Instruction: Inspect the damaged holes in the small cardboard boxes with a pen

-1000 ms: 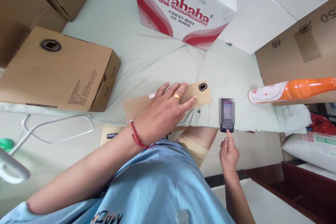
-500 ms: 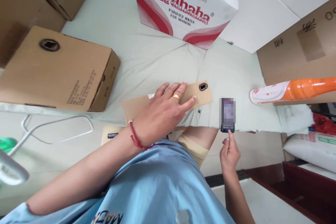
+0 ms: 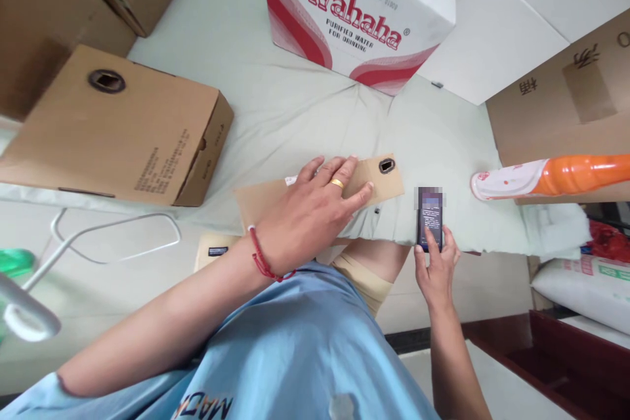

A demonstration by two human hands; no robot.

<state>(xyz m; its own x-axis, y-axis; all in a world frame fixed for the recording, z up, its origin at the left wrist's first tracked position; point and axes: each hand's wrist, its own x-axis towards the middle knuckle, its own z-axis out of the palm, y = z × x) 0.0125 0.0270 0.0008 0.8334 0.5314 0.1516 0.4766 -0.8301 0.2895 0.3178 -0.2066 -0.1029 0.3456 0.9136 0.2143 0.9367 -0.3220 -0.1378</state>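
My left hand (image 3: 310,203) lies palm down with its fingers spread over a strip of tan cardboard (image 3: 388,185). An oval cut-out with a dark rim shows at the cardboard's right end. The hand covers most of its middle. My right hand (image 3: 437,266) is at the near edge of the cloth-covered surface, by a dark phone (image 3: 422,215). Its index finger rests on the phone's screen, with the thumb and other fingers apart around the lower end. The screen is lit with lines of text, and its top is pixelated.
A closed cardboard box (image 3: 123,138) sits on the pale cloth (image 3: 315,105) at left. Behind stands a white and red Wahaha water carton (image 3: 344,20). An orange bottle (image 3: 561,174) lies at right before a large carton (image 3: 566,92). A white metal frame (image 3: 118,243) is at lower left.
My right hand has moved up onto the phone, its fingers spreading around the lower end, and the screen now shows text. My left hand stays on the cardboard. The view has shifted slightly.
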